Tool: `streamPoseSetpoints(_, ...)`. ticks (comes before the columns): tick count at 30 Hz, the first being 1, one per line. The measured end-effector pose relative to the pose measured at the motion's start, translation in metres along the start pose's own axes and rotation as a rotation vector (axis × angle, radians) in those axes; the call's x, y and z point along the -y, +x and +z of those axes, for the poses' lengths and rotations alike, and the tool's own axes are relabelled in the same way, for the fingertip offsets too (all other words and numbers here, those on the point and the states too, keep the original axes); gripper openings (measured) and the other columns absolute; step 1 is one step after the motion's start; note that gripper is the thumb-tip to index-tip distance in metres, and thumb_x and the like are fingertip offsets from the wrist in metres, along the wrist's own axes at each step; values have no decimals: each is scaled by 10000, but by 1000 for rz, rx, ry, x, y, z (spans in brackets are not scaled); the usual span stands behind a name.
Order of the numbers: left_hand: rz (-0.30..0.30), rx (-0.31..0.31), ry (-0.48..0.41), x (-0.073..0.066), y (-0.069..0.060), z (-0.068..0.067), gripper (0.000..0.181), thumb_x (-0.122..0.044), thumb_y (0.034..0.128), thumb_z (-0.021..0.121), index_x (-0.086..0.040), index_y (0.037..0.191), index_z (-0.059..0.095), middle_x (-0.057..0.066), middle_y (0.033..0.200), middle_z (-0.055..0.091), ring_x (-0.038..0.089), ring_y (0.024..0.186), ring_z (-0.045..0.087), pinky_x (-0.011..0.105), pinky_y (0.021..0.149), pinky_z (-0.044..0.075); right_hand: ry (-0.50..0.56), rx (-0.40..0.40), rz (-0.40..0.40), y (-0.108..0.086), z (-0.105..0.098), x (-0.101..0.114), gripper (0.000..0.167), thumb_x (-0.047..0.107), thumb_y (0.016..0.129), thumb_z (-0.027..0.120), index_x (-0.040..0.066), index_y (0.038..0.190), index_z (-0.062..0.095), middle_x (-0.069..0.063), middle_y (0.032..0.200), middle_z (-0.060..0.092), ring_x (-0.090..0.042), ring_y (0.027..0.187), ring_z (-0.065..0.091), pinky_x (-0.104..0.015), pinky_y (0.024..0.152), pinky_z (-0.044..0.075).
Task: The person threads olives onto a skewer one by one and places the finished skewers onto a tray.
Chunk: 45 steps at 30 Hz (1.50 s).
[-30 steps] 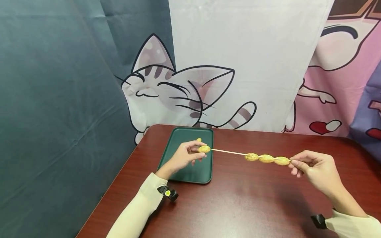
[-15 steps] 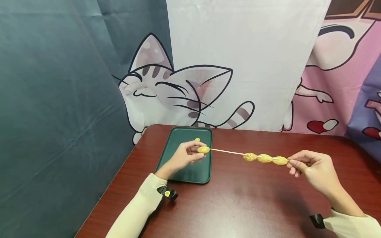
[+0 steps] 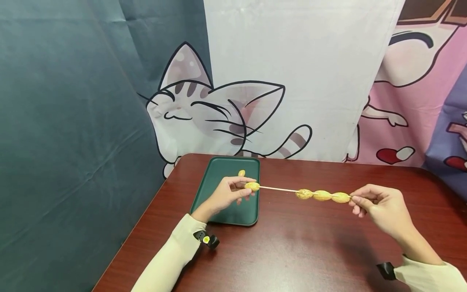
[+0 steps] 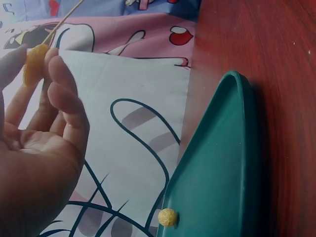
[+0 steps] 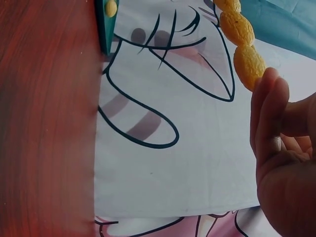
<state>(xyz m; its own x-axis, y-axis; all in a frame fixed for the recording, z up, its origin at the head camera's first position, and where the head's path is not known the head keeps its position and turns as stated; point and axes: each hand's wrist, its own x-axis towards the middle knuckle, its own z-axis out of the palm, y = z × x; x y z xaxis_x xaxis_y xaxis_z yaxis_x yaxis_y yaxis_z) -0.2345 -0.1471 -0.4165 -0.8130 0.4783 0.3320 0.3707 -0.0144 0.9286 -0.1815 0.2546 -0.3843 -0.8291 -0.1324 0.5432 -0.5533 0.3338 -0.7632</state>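
A thin pale skewer (image 3: 279,189) stretches between the two hands, bearing a row of three yellow, wrinkled oval pieces (image 3: 322,195) near its right end. At that end my right hand (image 3: 383,207) pinches the skewer with thumb and fingers, right beside the last piece. My left hand (image 3: 228,194) pinches another yellow oval piece (image 3: 252,186) at the skewer's left tip; how deep the tip goes in is hidden. Bare skewer shows between this piece and the row. In the left wrist view, the pinched piece (image 4: 35,64) sits between thumb and fingers with the skewer meeting it.
Below and behind the left hand lies a dark green tray (image 3: 233,217) on the reddish-brown table (image 3: 292,251). One more yellow oval piece (image 3: 242,173) rests in the tray. Cartoon-printed curtains (image 3: 328,81) hang along the table's back edge, and a teal curtain (image 3: 73,142) covers the left.
The bare stretch of skewer between the left piece and the row has become slightly shorter. Left hand and its piece have shifted a little right; the right hand has moved slightly left.
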Motion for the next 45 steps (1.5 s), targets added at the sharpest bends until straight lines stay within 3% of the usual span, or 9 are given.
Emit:
streamPoseSetpoints(3, 14, -54, -20, 1, 1, 3, 355, -101, 967, 642, 64, 1280, 607, 102, 903, 745, 132, 681, 626, 207, 489, 457, 16, 6, -1, 0, 1, 0, 193, -279, 790, 622, -89, 800, 661, -31, 626, 679, -58, 472, 595, -210, 410, 482)
streamPoseSetpoints(8, -4, -223, -92, 6, 5, 14, 306, -54, 967, 622, 149, 1196, 605, 44, 863, 741, 73, 655, 600, 190, 473, 425, 4, 16, 7, -1, 5, -2, 183, -266, 799, 626, -87, 803, 659, -73, 624, 670, -69, 467, 593, -217, 409, 485)
streamPoseSetpoints(11, -15, -306, -134, 13, 6, 21, 270, -45, 960, 632, 157, 1139, 635, 70, 833, 722, 66, 658, 616, 189, 469, 446, -26, 20, 21, -3, 7, -3, 178, -261, 796, 632, -86, 800, 659, -63, 618, 667, -74, 460, 590, -223, 408, 488)
streamPoseSetpoints(17, 15, -405, -240, 20, 7, 32, 260, 13, 926, 650, 200, 1106, 638, 29, 765, 717, 67, 650, 652, 198, 448, 484, -54, 23, 46, -4, 11, -4, 158, -238, 807, 638, -81, 801, 659, -53, 610, 664, -67, 456, 588, -224, 408, 490)
streamPoseSetpoints(21, 52, -419, -244, 22, 8, 35, 257, 65, 897, 655, 250, 1071, 618, -37, 735, 699, 48, 540, 568, 182, 442, 455, -59, 22, 61, -3, 12, -3, 147, -227, 811, 642, -81, 804, 661, -82, 611, 661, -74, 454, 587, -224, 413, 495)
streamPoseSetpoints(28, 82, -355, -174, 22, 8, 38, 253, 56, 893, 671, 231, 1073, 636, -66, 853, 737, 57, 479, 525, 172, 471, 452, -50, 13, 83, -2, 12, -4, 140, -228, 814, 640, -89, 798, 657, -62, 604, 660, -69, 449, 584, -220, 408, 493)
streamPoseSetpoints(45, 61, -360, -178, 23, 10, 46, 220, 59, 895, 670, 218, 1045, 656, 21, 908, 737, 62, 503, 546, 176, 489, 468, -55, 18, 111, 1, 16, -4, 123, -214, 825, 627, -98, 803, 659, 41, 593, 652, -74, 443, 578, -216, 414, 496)
